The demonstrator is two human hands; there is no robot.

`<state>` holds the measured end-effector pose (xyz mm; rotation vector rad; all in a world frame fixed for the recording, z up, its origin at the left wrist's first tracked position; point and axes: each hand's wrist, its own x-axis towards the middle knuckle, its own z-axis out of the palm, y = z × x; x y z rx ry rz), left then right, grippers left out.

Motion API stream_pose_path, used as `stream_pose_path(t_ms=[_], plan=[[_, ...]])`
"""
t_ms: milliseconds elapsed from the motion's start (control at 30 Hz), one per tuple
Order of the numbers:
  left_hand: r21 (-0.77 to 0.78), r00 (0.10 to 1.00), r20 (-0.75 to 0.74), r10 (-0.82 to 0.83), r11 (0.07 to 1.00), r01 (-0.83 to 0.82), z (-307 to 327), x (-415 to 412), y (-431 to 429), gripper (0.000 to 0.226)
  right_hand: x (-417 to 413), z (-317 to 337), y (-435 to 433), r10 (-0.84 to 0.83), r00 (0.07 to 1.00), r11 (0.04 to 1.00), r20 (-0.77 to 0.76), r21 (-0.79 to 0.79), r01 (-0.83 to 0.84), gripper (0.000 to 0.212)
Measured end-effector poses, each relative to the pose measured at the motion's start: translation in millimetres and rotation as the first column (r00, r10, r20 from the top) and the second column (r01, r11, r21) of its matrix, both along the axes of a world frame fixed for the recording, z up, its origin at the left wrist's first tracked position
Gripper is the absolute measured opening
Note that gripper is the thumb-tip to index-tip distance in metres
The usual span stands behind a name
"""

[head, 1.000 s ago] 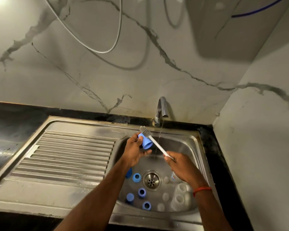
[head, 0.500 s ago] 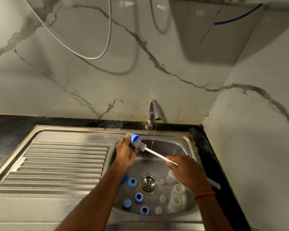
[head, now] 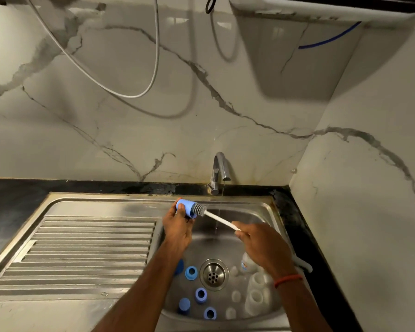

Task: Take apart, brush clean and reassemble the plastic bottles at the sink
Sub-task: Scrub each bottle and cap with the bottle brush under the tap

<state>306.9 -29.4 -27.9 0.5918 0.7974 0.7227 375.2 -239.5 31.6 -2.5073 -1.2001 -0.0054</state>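
Since a second ago the brush (head: 219,220) has swung down from above the blue cap (head: 186,208), so now its grey bristles (head: 200,209) sit right at the cap's open mouth, partly poking in. From the head cam, the left hand (head: 177,230) is raised over the back left corner of the basin, fingers wrapped round the cap from below, with the cap lying on its side and its opening facing right. The right hand (head: 261,245) is curled round the white handle near its low end, wrist bent in, and an orange band (head: 288,280) shows on that wrist. A thin stream runs from the tap (head: 219,168) at the sink's (head: 256,207) back edge and falls just behind the handle. Down in the basin, loose blue caps (head: 200,294) sit left of the drain (head: 213,274) and towards the front edge, and clear bottle bodies (head: 256,295) are bunched at the front right. The ribbed draining board (head: 89,248) takes up the sink's left side.
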Motion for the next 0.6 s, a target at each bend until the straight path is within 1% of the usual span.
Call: stream_pose_path(t_ms=[67,100,200,267,300,367,400,467,533,600], plan=[[0.029,0.999,0.027,-0.021,0.999,0.020,8.8,6.4,1.6,0.034,-8.3,-8.7,4.0,-0.046,0.998,0.998,0.047,-0.040,0.048,0.033],[0.045,0.999,0.028,-0.030,0.999,0.029,12.9,8.9,0.7,0.034,-14.6,-12.9,7.4,-0.046,0.998,0.997,0.031,-0.054,0.047,0.031],[0.052,0.999,-0.034,-0.015,0.999,0.017,11.7,3.6,-4.9,0.034,-15.1,-14.2,8.2,0.021,0.991,0.996,-0.135,-0.088,-0.033,0.029],[0.043,0.999,-0.046,-0.024,0.999,0.026,9.1,-2.8,-5.9,0.035,-2.8,-6.6,4.9,0.029,0.982,0.999,-0.185,-0.017,-0.033,0.030],[0.052,0.999,-0.033,-0.039,0.998,0.041,7.9,-2.1,-3.8,0.035,0.2,-5.2,3.6,0.004,0.984,1.000,-0.177,0.030,0.001,0.031],[0.060,0.998,-0.017,-0.060,0.996,0.061,12.7,3.1,-1.8,0.034,-8.0,-11.0,6.4,-0.068,0.990,0.997,-0.120,0.028,0.072,0.031],[0.055,0.998,-0.024,-0.062,0.996,0.063,15.0,4.9,-1.8,0.034,-16.0,-16.8,9.8,-0.074,0.990,0.997,-0.117,0.001,0.075,0.029],[0.027,0.996,-0.048,-0.070,0.997,0.071,13.7,1.6,-4.8,0.033,-25.9,-24.5,16.3,-0.023,0.993,0.999,-0.112,-0.048,0.018,0.025],[-0.071,0.993,-0.053,-0.107,0.992,0.103,9.2,-10.3,-9.2,0.029,-22.0,-21.7,16.6,0.024,0.998,0.997,-0.054,-0.070,-0.027,0.023],[-0.211,0.991,-0.007,-0.137,0.969,0.132,7.3,-20.0,-6.8,0.027,-13.8,-18.3,12.6,0.032,0.998,0.997,0.057,-0.075,-0.028,0.025]])
